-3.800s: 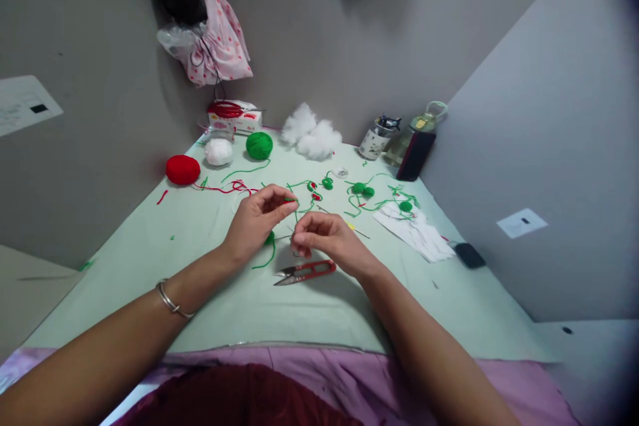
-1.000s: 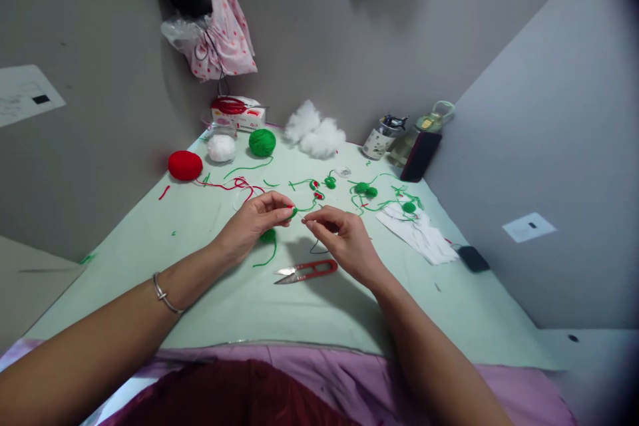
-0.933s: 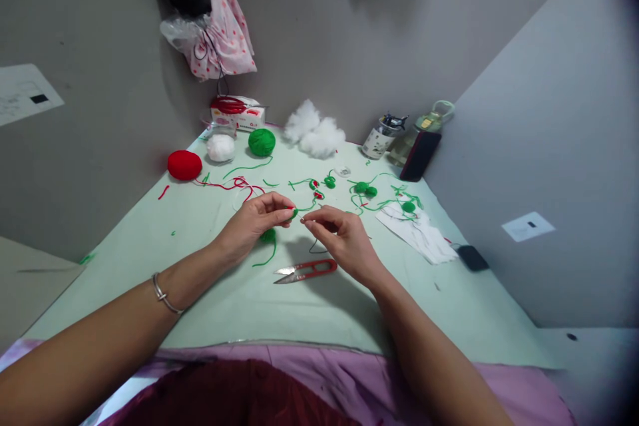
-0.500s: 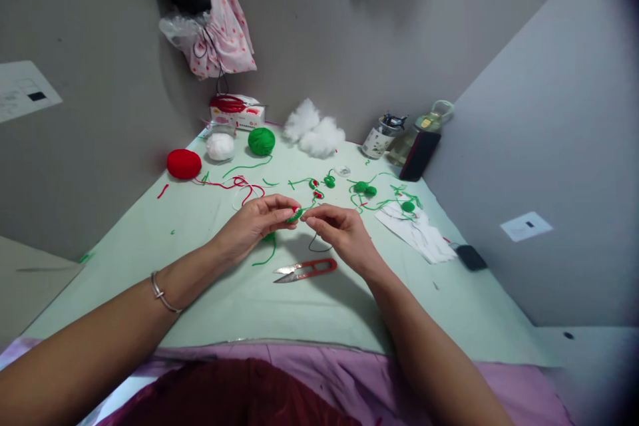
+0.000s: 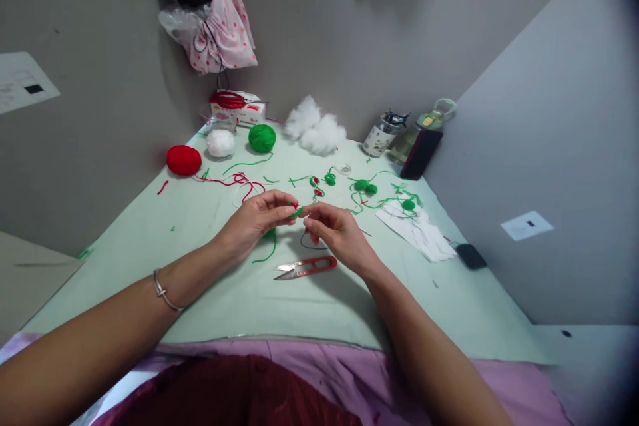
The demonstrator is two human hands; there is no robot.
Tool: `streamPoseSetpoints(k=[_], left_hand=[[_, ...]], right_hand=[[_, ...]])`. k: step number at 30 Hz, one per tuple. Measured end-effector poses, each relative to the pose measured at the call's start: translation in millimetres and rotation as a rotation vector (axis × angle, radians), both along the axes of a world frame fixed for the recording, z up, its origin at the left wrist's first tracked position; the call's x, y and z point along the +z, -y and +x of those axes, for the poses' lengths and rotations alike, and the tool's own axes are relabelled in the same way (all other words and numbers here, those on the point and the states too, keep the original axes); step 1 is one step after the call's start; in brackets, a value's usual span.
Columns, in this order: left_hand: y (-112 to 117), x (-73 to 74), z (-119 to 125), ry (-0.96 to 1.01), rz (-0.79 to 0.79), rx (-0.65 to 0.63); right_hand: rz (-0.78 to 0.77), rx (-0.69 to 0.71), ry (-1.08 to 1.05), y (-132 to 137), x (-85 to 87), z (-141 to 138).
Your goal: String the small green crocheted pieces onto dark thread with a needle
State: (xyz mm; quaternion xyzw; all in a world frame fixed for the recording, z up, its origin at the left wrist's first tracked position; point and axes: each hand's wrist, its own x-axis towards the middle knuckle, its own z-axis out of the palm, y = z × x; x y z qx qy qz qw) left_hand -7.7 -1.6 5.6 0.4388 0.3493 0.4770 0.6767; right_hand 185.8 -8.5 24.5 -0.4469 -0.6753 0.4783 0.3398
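Note:
My left hand (image 5: 255,221) pinches a small green crocheted piece (image 5: 297,212) between thumb and fingertips over the pale green table (image 5: 200,279). My right hand (image 5: 337,234) is closed in a pinch right beside that piece, on what looks like a needle; a dark thread (image 5: 309,244) loops down from it onto the table. Under my left hand lie a green yarn tail and another green bit (image 5: 270,235). Red-handled snips (image 5: 305,267) rest just in front of both hands.
At the back stand a red yarn ball (image 5: 184,160), white ball (image 5: 220,142), green ball (image 5: 261,138), white stuffing (image 5: 314,128), a box (image 5: 235,111), a jar (image 5: 379,136) and a bottle (image 5: 424,126). Small green pieces (image 5: 364,186), white paper (image 5: 417,229) and a dark object (image 5: 470,255) lie right.
My right hand has closed in on the green piece from lower down near the snips. The dark thread now hangs below it. The view has tilted slightly.

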Motion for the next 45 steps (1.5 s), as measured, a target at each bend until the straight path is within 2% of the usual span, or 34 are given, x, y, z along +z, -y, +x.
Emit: streamPoseSetpoints(k=[4, 6, 11, 16, 19, 21, 24, 26, 29, 33, 36, 40, 45], left_hand=[[-1, -4.6, 3, -0.038, 0.009, -0.057], [-1, -6.7, 4, -0.056, 0.015, -0.054], [-1, -8.2, 5, -0.136, 0.07, -0.027], [3, -9.1, 9, -0.178, 0.085, -0.12], [5, -13.2, 10, -0.205, 0.084, -0.182], [5, -16.0, 10, -0.236, 0.072, -0.211], [4, -16.5, 10, -0.248, 0.037, -0.228], [3, -14.1, 9, -0.222, 0.009, -0.223], [0, -10.7, 7, -0.19, -0.03, -0.216], [-2, -10.6, 5, -0.158, -0.043, -0.215], [-2, -11.4, 4, -0.155, -0.04, -0.215], [-2, -11.1, 3, -0.167, -0.028, -0.215], [-2, -10.9, 3, -0.173, -0.029, -0.218]], right_hand=[[-0.061, 0.006, -0.134, -1, -3.4, -1], [-0.054, 0.003, -0.129, -1, -4.3, 0], [0.222, -0.104, 0.077, 0, -2.2, 3], [0.272, -0.053, 0.179, 3, 3.1, -2], [0.262, -0.144, 0.022, 1, 8.4, -1], [0.17, -0.21, -0.163, -1, 12.8, 3], [-0.05, -0.187, -0.351, -5, 18.9, 14], [-0.133, -0.155, -0.41, -9, 21.8, 22], [-0.092, -0.234, -0.499, -18, 24.4, 35], [0.015, -0.473, -0.657, -33, 25.2, 60], [0.019, -0.613, -0.767, -43, 24.1, 78], [0.027, -0.721, -0.86, -50, 22.1, 92], [0.072, -0.768, -0.865, -53, 21.2, 97]])
